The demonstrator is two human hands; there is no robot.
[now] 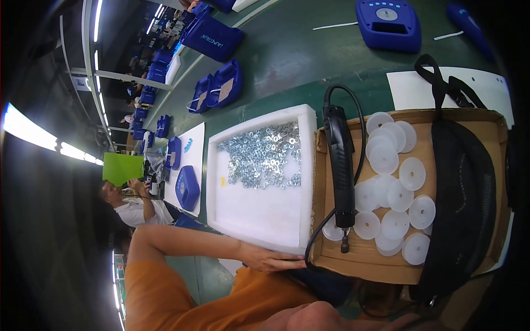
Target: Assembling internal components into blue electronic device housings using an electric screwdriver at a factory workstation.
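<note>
My left hand [273,260] lies along the near wall of a white foam tray [259,239], its fingers stretched out toward the corner of a cardboard box [361,268]. Inside the tray many small shiny metal washers [265,154] spread over the far half, and a small yellow piece [223,181] lies at its left. A black electric screwdriver [339,160] with a cord rests across the box's left side, bit toward me. Several translucent white plastic discs [398,195] are in the box. My right hand cannot be made out at the dim lower edge.
A black zippered pouch [458,198] with a strap lies over the box's right side. On the green table [287,60] stand blue plastic housings [389,25] and opened blue shells [218,85]. A person in white [138,207] sits at the left, hands raised.
</note>
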